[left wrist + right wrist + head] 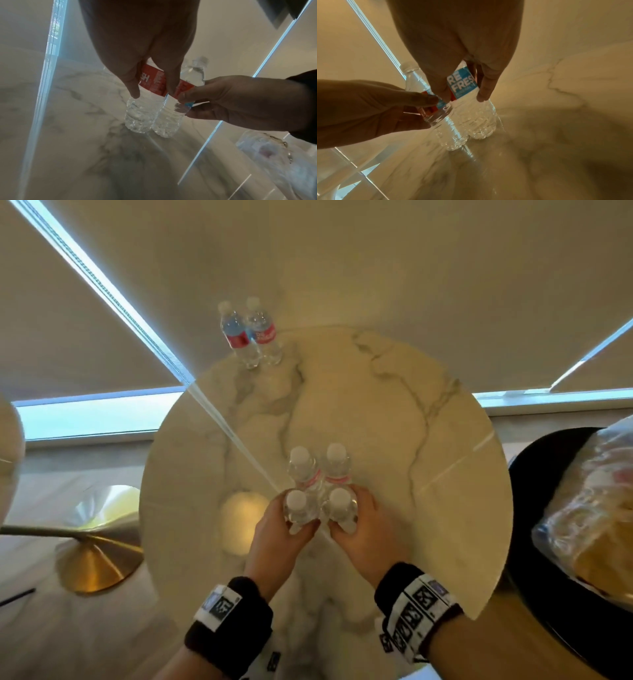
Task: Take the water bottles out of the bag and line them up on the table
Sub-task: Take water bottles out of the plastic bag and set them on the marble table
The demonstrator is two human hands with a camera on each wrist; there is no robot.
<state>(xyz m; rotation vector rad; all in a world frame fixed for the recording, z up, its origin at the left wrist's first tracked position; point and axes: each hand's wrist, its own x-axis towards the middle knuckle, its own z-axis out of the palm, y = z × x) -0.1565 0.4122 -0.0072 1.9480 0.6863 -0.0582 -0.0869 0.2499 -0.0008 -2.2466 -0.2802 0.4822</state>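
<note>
Four clear water bottles with white caps stand in a tight cluster near the middle of the round marble table [394, 412]. My left hand [287, 522] grips the near-left bottle [296, 506] around its red label [150, 81]. My right hand [352, 518] grips the near-right bottle [340, 503] at its blue label [464, 82]. The bases of both held bottles are down at the table top, side by side. Two more bottles [318, 467] stand just behind them. Another pair of bottles [251, 337] stands at the far left edge.
A clear plastic bag [589, 508] lies on a black chair to the right of the table. A gold lamp base [96, 563] sits on the floor at the left. Window blinds hang behind the table.
</note>
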